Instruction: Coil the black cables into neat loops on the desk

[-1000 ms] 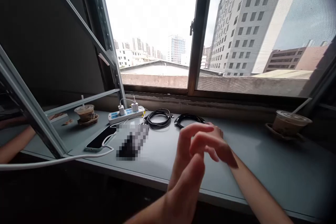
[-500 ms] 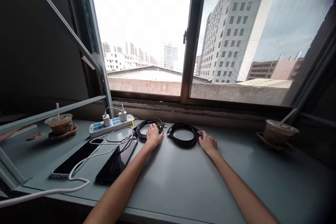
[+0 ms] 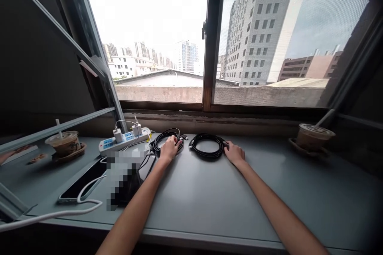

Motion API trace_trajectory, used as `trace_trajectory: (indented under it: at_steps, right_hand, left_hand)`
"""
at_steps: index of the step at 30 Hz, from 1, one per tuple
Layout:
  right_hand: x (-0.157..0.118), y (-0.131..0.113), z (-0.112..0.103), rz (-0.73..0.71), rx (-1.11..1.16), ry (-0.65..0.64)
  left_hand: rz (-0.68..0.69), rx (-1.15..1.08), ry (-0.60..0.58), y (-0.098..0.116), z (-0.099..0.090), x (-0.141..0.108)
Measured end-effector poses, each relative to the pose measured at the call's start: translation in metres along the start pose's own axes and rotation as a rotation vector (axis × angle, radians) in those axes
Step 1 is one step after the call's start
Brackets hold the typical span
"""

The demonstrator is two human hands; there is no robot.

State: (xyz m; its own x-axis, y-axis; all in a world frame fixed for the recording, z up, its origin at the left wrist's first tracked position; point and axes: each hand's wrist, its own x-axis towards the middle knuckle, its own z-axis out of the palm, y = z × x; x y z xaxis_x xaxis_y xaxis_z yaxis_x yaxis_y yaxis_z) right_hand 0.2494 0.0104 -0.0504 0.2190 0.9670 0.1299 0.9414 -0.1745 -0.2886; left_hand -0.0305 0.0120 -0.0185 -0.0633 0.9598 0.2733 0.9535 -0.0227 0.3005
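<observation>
Two coils of black cable lie side by side on the grey tabletop (image 3: 191,199). My left hand (image 3: 169,148) is over the left cable coil (image 3: 156,142), its fingers closed on a strand that arches a little above the rest. A plug end sticks out on that coil's right side. At the right cable coil (image 3: 206,155), a neat flat ring, my right hand (image 3: 235,153) rests on the table and pinches the cable's end at the ring's right edge. Its fingertips partly hide that end.
A white power strip (image 3: 104,149) with two chargers stands at the back left. Nearer lie a phone (image 3: 80,181) with a white cable (image 3: 64,214), and a dark device, partly pixelated. Iced drinks stand left (image 3: 67,143) and right (image 3: 314,137). A metal frame (image 3: 112,93) rises at left.
My left fingers have curled and raised a strand of the left coil. My right hand keeps its place at the right coil's end. The camera view has shifted slightly.
</observation>
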Motion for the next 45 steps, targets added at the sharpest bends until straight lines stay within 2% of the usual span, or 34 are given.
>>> trace_trajectory:
  at_steps: [5,11,15,21,24,29,33,37,42,45]
  right_hand:
    - [-0.001,0.001,0.0,-0.013,0.0,0.005]
    - [-0.001,0.002,-0.001,-0.012,0.005,0.0]
    - [-0.002,0.002,0.0,-0.006,0.0,-0.01]
    - [-0.003,0.005,0.0,-0.025,-0.01,-0.016]
    - [-0.003,0.006,0.0,-0.034,-0.013,-0.014]
    - [-0.003,0.005,0.001,-0.018,-0.011,-0.011]
    - [-0.003,0.004,0.0,-0.011,-0.005,-0.007]
    - [-0.002,0.004,0.0,-0.014,-0.012,-0.005]
    - [-0.002,0.004,0.001,-0.009,-0.023,-0.001]
    - [-0.002,0.004,0.002,-0.015,-0.026,0.001]
  left_hand:
    - [0.029,0.012,-0.028,-0.004,0.005,-0.001]
    - [0.056,0.059,-0.009,-0.006,0.013,0.0]
    - [0.07,0.067,0.083,-0.005,0.015,-0.002]
    - [-0.006,0.023,0.258,-0.006,0.011,-0.002]
    - [-0.004,0.008,0.296,-0.005,0.008,-0.001]
    - [0.084,-0.005,0.276,0.0,0.008,-0.003]
    - [0.144,0.009,0.164,0.003,0.015,-0.007]
    - [0.142,-0.008,0.079,0.002,0.022,-0.008]
    - [0.126,-0.039,0.1,0.001,0.018,-0.006]
    - [0.099,-0.062,0.174,0.002,0.013,-0.004]
